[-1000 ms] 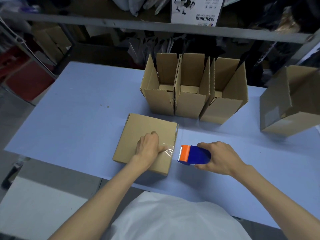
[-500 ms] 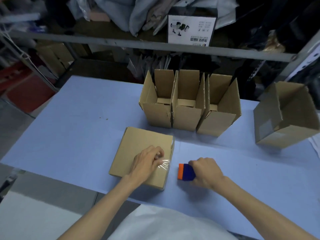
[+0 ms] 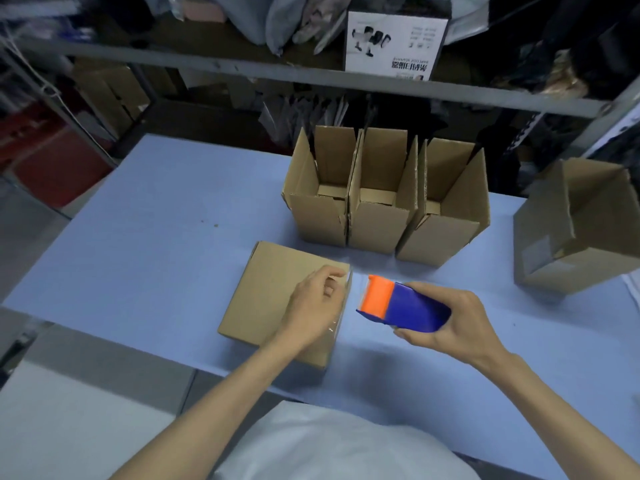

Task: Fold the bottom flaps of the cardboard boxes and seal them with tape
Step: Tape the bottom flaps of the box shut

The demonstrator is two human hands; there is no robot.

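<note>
On the far shelf (image 3: 242,69) stands a white product carton (image 3: 394,43) with its printing upside down. A bold line of Chinese characters runs near its lower edge, with a finer line of Latin capitals beside it. I can't read either. On the right, a cardboard box (image 3: 588,237) bears a pale label (image 3: 538,252) with nothing legible.

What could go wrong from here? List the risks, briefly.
1. The tape dispenser in the right hand points its orange end at the left hand resting on the closed box; its cutter could nick the fingers.
2. The tape on that box's side looks wrinkled and might peel.
</note>
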